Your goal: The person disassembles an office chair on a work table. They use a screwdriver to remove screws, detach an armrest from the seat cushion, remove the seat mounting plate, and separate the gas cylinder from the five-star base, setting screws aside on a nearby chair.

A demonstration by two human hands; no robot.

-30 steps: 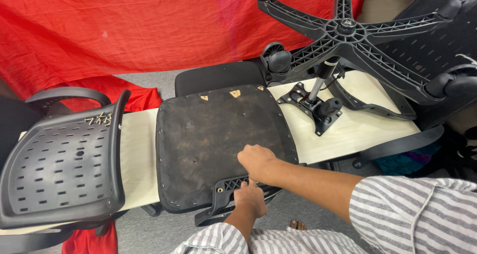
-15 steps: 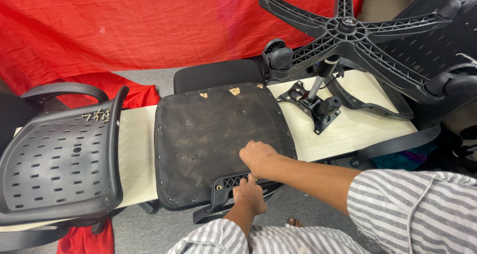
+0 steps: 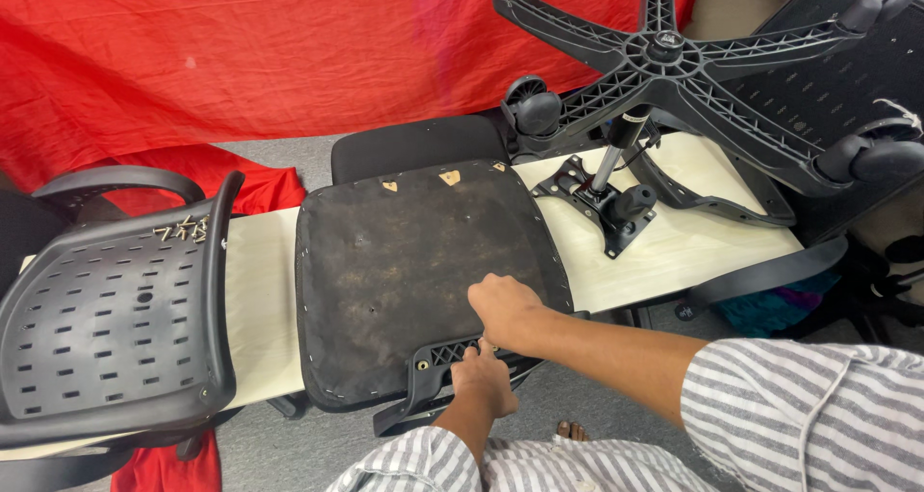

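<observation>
An upturned chair seat (image 3: 404, 261), its dark fabric underside facing up, lies on a pale wooden table (image 3: 258, 290). A black plastic bracket (image 3: 438, 357) sits under the seat's near edge. My left hand (image 3: 481, 376) comes up from below and grips this bracket. My right hand (image 3: 502, 304), in a striped sleeve, rests on the seat's near right corner just above the left hand. Its fingers are curled down at the seam; whether they pinch something small is hidden.
A black perforated chair back (image 3: 106, 328) with several loose screws (image 3: 183, 230) on it lies at the left. A five-legged wheeled base (image 3: 693, 68) with a gas cylinder and tilt mechanism (image 3: 606, 203) stands at the right. Red cloth (image 3: 241, 59) hangs behind.
Both hands stay at the seat's near edge by the bracket; only a slight shift of the view.
</observation>
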